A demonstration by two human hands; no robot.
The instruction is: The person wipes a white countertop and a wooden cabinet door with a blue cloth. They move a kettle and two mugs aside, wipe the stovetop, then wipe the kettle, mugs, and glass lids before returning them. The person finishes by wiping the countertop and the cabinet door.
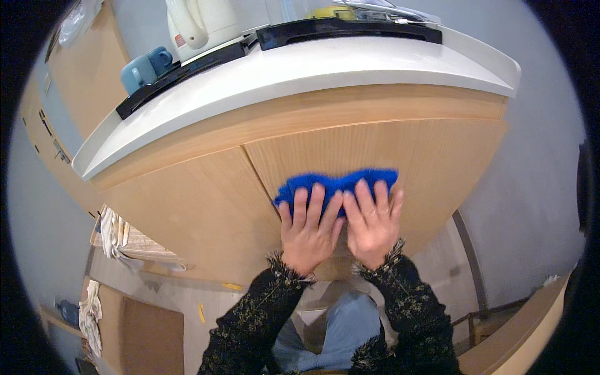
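A bright blue cloth [337,181] lies spread against the light wood cabinet door [400,147]. My left hand [309,231] presses flat on the cloth's left half, fingers stretched out and apart. Beside it, my right hand [374,225] rests flat on the right half, its fingers also extended. The thumbs nearly meet in the middle. Part of the cloth is hidden under both palms. A vertical gap between two doors runs just left of the cloth.
Above the doors juts a white countertop [325,62] with raised ends. On it stand black trays [350,32], a blue mug [159,59] and a white kettle [215,25]. Lower left are a brown mat [150,334] and white cloths [92,319]. A grey wall [531,169] rises at right.
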